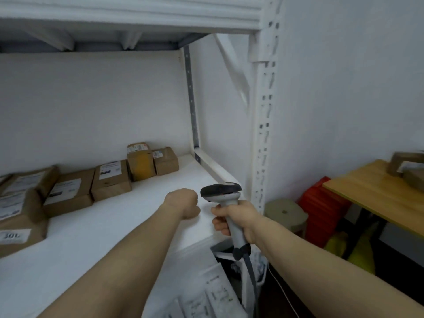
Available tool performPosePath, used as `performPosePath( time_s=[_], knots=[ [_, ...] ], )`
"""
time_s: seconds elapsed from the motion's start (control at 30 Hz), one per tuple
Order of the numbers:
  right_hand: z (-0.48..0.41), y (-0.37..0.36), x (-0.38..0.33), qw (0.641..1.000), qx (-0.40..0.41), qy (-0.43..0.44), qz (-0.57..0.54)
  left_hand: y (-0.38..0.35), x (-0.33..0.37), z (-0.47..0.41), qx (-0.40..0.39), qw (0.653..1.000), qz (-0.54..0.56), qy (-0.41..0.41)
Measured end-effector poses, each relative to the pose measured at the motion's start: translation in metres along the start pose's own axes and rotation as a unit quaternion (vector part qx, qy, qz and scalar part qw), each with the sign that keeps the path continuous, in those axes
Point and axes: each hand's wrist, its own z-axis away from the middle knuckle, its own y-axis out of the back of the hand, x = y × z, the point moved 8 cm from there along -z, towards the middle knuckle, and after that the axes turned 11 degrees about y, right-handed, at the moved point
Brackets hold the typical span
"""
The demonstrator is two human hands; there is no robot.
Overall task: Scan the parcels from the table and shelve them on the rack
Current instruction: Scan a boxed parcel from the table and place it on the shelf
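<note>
Forearms (128,260) first, since they fill the bottom of the view, both stretched toward the rack (137,19). At the grip, the right hand (238,218) is wrapped tight round the grey handle of the scanner (221,191), handle roughly upright, cord (251,271) hanging off at 6 o'clock, dark head poking toward 9 o'clock. Just beside that head, at 9 o'clock from it, the left hand (183,204) is balled into a fist with nothing in it that I can make out, hovering over the bare white shelf (128,221). Further out at 9 to 10 o'clock a row of brown parcels (111,180) lines the back of the shelf, labels up, well apart from either hand. What the next bit turns on imo: the wooden table (367,191) is way off at 3 o'clock, past the upright post (263,134), with what looks like a blurry brown parcel (413,177) on it at the frame edge. So the next pickup lies right of the grip; the scanner hand is nearer but busy, and the free left hand would have to cross over, or the whole body turns. Beige stool (285,213) and something red (321,203) sit near the table's end
</note>
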Motion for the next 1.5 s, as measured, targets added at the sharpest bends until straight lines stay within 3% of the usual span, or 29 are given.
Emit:
performPosePath(
  time_s=[0.27,0.47,0.77,1.0,1.2,1.5],
  knots=[
    [0.139,0.165,0.027,0.992,0.121,-0.004,0.037,-0.001,0.184,0.117,-0.017,0.987,-0.027,-0.159],
    [0.263,0.309,0.037,0.962,0.259,-0.026,0.083,0.001,0.356,0.192,-0.012,0.953,-0.017,-0.302],
    [0.440,0.497,0.055,0.872,0.479,-0.038,0.095,0.015,0.594,0.293,-0.038,0.870,-0.026,-0.490],
    [0.519,0.620,0.061,0.787,0.608,-0.040,0.098,0.014,0.759,0.332,-0.055,0.812,-0.037,-0.580],
    [0.506,0.755,0.049,0.745,0.662,-0.041,0.072,0.016,0.902,0.288,-0.055,0.798,-0.038,-0.599],
    [0.463,0.911,0.057,0.760,0.613,-0.173,0.130,0.015,1.056,0.202,-0.080,0.795,-0.076,-0.596]
  ],
)
